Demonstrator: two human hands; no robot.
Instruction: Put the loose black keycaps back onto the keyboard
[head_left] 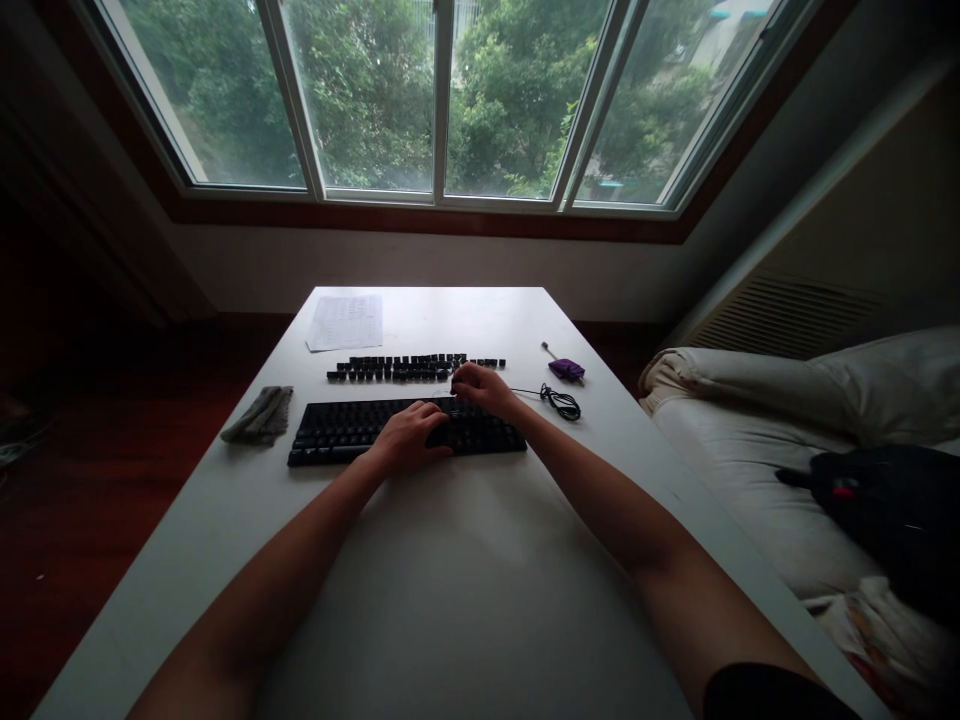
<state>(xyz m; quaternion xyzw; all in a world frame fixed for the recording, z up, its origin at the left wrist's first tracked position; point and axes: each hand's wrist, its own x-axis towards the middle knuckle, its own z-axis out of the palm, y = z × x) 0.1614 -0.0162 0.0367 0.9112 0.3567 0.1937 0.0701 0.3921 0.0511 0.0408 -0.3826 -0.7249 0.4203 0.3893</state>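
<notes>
A black keyboard (337,425) lies on the white table with most of its keys in place. My left hand (409,438) rests flat over its middle, fingers stretched out and the thumb apart. Behind it, my right hand (480,388) is closed in a pinch above the keyboard's back edge. Whatever its fingertips hold is too small and dark to make out. Just beyond the keyboard, loose black keycaps (390,368) stand in rows, and the right hand covers part of them.
On the white table (465,580), a grey cloth (261,415) lies left of the keyboard and paper sheets (346,322) at the back left. To the right are a coiled black cable (561,403) and a purple item (567,370) beside a small brush-like stick. A sofa (742,450) flanks the table's right.
</notes>
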